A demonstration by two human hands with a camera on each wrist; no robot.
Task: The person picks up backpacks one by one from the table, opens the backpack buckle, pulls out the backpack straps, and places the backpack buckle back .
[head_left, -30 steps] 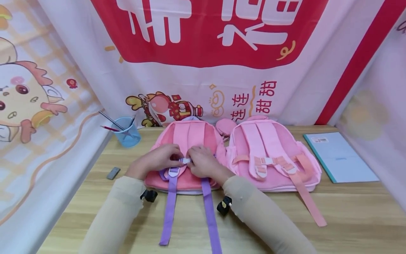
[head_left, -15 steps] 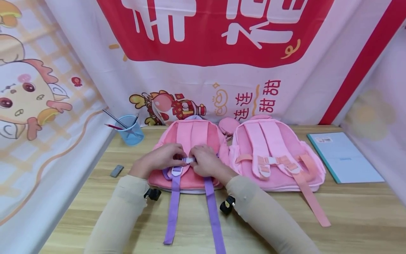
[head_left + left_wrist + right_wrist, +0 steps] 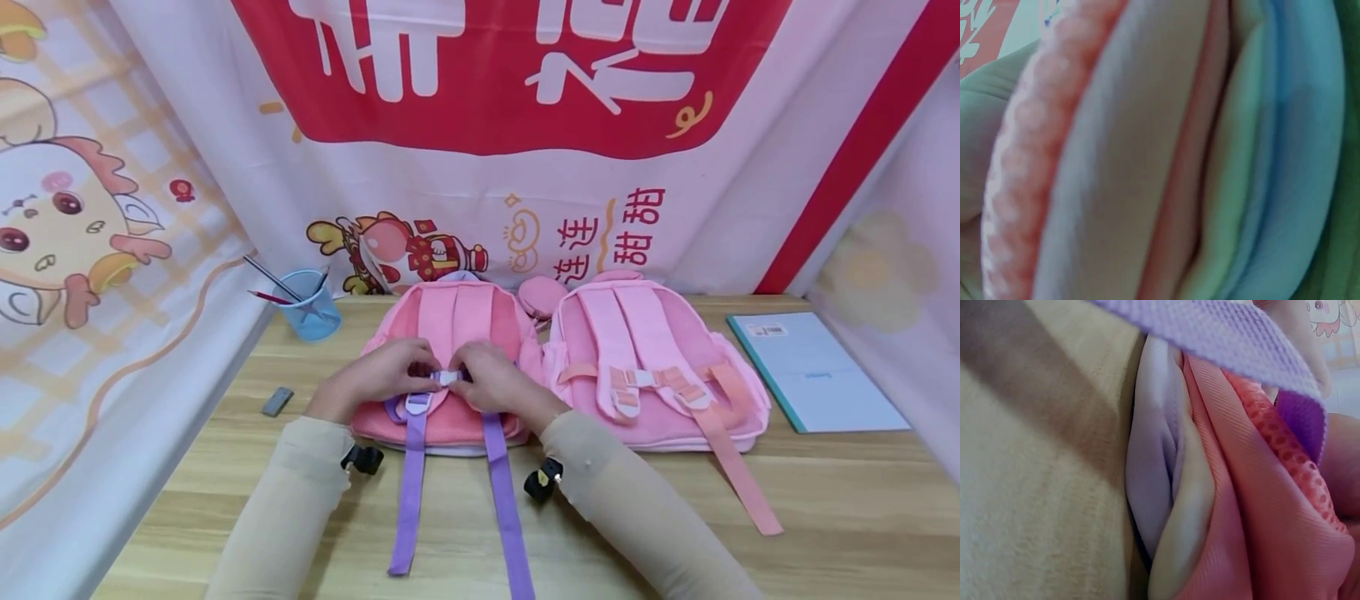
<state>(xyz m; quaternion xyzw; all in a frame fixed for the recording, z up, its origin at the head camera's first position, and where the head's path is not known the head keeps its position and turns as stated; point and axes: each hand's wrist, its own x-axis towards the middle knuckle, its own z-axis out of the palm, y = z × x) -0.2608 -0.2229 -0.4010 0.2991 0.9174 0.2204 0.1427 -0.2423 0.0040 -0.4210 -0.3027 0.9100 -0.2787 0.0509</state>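
Note:
In the head view, a coral-pink backpack point(image 3: 472, 312) lies with its strap side up. A white chest-strap buckle point(image 3: 447, 377) on a short purple strap sits at its middle. My left hand point(image 3: 382, 372) pinches the buckle's left end between thumb and fingers. At the opposite end, my right hand point(image 3: 498, 379) grips it, its fingertips partly hidden. Two long purple straps point(image 3: 407, 508) hang from the bag onto the table. The left wrist view is filled by the bag's mesh back panel point(image 3: 1041, 144) and layered side. From the right wrist, a purple webbing strap point(image 3: 1229, 344) crosses above the bag's edge.
Right beside it lies a second pink backpack point(image 3: 600, 333) with its white buckle fastened. A light blue notebook point(image 3: 817, 375) lies far right. At left are a blue pen cup point(image 3: 311, 321) and a grey eraser point(image 3: 277, 402). Cloth walls surround the wooden table point(image 3: 622, 550).
The head view has shifted slightly. My right fingers have slid a little to the right, showing more of the white buckle. The left hand keeps its place on it.

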